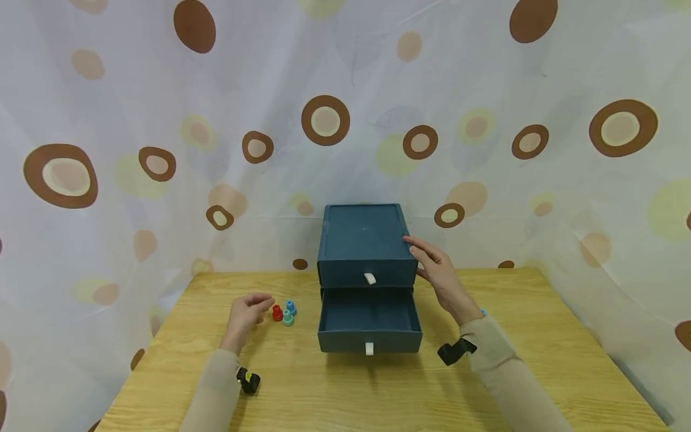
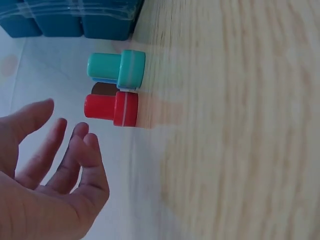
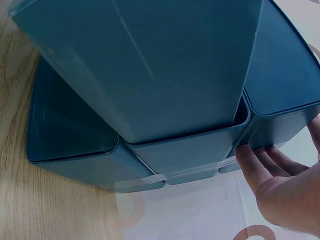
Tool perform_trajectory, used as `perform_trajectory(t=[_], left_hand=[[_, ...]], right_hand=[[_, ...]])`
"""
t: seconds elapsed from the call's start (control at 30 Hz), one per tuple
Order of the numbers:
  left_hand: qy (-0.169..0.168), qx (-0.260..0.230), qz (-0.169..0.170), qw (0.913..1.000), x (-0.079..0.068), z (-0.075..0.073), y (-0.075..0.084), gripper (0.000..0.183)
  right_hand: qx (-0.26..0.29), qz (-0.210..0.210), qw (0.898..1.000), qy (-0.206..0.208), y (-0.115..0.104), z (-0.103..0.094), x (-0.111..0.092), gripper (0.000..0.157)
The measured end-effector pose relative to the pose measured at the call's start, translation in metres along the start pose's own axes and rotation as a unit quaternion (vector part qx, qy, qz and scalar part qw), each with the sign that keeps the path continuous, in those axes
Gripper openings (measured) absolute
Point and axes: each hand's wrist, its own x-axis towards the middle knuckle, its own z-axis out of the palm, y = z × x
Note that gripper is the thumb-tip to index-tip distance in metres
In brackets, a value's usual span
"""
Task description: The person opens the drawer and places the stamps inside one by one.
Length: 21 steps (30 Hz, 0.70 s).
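Note:
A dark blue drawer cabinet (image 1: 367, 231) stands on the table, its middle drawer (image 1: 369, 343) pulled out. No contents show inside that drawer. My right hand (image 1: 439, 273) touches the cabinet's upper right side with extended fingers; in the right wrist view the fingertips (image 3: 246, 152) lie against the side of the top unit. To the left, my left hand (image 1: 247, 315) hovers with loosely bent fingers and holds nothing. Just beyond it stand a red peg-shaped piece (image 2: 111, 108), a teal one (image 2: 117, 69) and a blue one (image 1: 291, 307), all upright and close together.
The wooden table (image 1: 286, 390) runs up to a spotted curtain (image 1: 367, 78) behind the cabinet. White pull tabs (image 1: 369, 278) stick out from the drawer fronts. The pulled-out drawer projects toward me between my two arms.

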Motion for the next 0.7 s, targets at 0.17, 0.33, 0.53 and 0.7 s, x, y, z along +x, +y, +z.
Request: perform_trajectory(t=[0.17,0.33,0.53,0.7], left_hand=[[-0.032,-0.003,-0.009,0.9994,0.005,-0.001,-0.006,0.038],[-0.066,0.0,-0.017,0.9977,0.009,0.0,-0.012,0.045],[-0.084,0.0,-0.025,0.9961,0.011,0.0,-0.014,0.047],[-0.093,0.009,-0.027,0.9953,0.011,0.0,-0.013,0.05]], right_hand=[[-0.004,-0.002,1.0,-0.002,0.001,0.0,-0.001,0.055],[-0.005,-0.002,1.0,-0.001,0.002,-0.001,-0.001,0.055],[-0.004,0.001,1.0,0.001,0.002,0.0,-0.001,0.056],[0.0,0.001,1.0,-0.001,0.001,0.001,-0.001,0.055]])
